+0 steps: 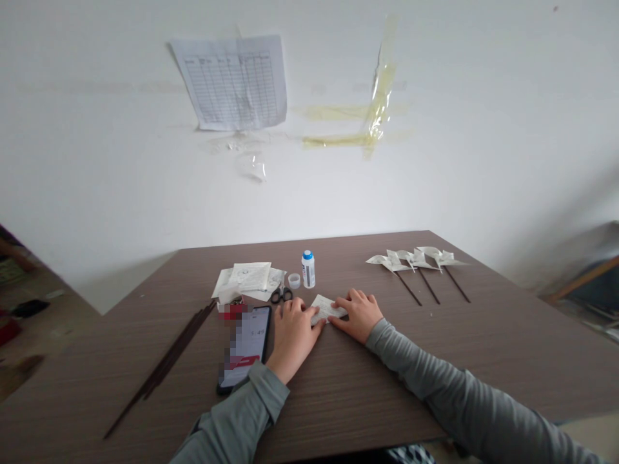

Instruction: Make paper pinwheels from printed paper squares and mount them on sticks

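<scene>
A small piece of pale printed paper point(323, 305) lies on the table between my hands. My left hand point(296, 332) holds its left edge with bent fingers, the thumb pointing in toward the paper. From the other side, my right hand point(360, 314) grips the right part, thumb near the front edge and fingers on top. Just beyond my left hand rest black-handled scissors point(281, 295). A white bottle with a blue cap point(308, 269) stands behind the paper, beside a small clear cup point(294, 280).
Paper squares point(250, 276) are stacked at the back left, near a small red and white box point(232, 310). A phone point(246, 348) lies left of my left hand, then a bundle of dark sticks point(171, 354). Three paper pinwheels point(414, 260) on sticks lie at the right.
</scene>
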`<action>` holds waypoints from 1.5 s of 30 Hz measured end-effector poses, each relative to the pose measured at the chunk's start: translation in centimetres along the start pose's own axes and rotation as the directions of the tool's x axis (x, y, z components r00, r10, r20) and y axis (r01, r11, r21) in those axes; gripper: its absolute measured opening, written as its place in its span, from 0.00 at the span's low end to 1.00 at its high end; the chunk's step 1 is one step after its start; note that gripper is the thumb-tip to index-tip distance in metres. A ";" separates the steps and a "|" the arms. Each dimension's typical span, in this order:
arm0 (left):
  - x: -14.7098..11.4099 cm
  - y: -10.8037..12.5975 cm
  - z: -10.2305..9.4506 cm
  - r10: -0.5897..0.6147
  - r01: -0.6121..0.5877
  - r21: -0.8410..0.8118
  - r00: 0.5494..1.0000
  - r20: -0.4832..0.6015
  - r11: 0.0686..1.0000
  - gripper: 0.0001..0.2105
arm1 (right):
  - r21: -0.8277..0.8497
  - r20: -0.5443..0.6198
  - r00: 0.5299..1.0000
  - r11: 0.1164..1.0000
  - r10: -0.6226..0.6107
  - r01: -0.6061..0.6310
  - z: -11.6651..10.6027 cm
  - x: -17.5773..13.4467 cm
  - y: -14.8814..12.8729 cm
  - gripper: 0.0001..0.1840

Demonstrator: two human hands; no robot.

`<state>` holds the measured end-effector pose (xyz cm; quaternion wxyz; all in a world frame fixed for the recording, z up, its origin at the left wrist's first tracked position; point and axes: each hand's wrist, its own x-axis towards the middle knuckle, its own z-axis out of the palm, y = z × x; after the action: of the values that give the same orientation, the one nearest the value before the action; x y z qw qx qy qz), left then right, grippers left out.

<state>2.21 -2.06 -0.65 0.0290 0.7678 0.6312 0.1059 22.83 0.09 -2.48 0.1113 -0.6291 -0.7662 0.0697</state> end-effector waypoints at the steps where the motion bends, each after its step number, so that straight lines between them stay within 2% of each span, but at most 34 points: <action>1: 0.0 0.0 0.0 -0.001 0.001 0.006 1.000 -0.001 1.000 0.16 | 0.004 0.005 1.000 1.000 0.007 -0.007 -0.1 0.0 -0.1 0.21; 6: 0.3 0.0 0.2 -0.004 0.004 0.022 1.000 -0.013 1.000 0.14 | 0.048 0.024 0.998 0.997 0.056 -0.057 -0.4 0.1 0.0 0.24; 12: 0.2 0.1 0.0 -0.038 0.037 0.013 0.999 0.015 0.999 0.17 | 0.074 0.059 0.991 0.990 0.119 -0.124 -0.7 0.5 0.9 0.36; 18: 0.2 -0.1 0.1 -0.030 0.029 0.007 0.999 0.017 1.000 0.16 | 0.090 0.089 0.983 0.982 0.158 -0.166 -1.0 0.9 2.2 0.40; 25: 0.2 -0.6 0.7 -0.013 0.012 -0.023 0.999 -0.032 1.000 0.14 | 0.082 0.099 0.978 0.978 0.181 -0.189 -1.2 1.2 3.7 0.39; 39: 0.2 -0.6 0.6 -0.026 0.026 -0.005 1.000 -0.009 1.000 0.16 | 0.061 0.109 0.977 0.980 0.183 -0.191 -1.4 1.4 4.5 0.34; 45: 0.2 -0.8 0.8 -0.023 0.023 -0.009 1.000 -0.012 1.000 0.15 | 0.051 0.118 0.965 0.969 0.233 -0.240 -1.6 1.9 6.0 0.32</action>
<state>1.60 -1.63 -1.60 0.0298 0.7597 0.6397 0.1129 28.55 3.04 -2.29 0.0797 -0.7074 -0.6878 0.1421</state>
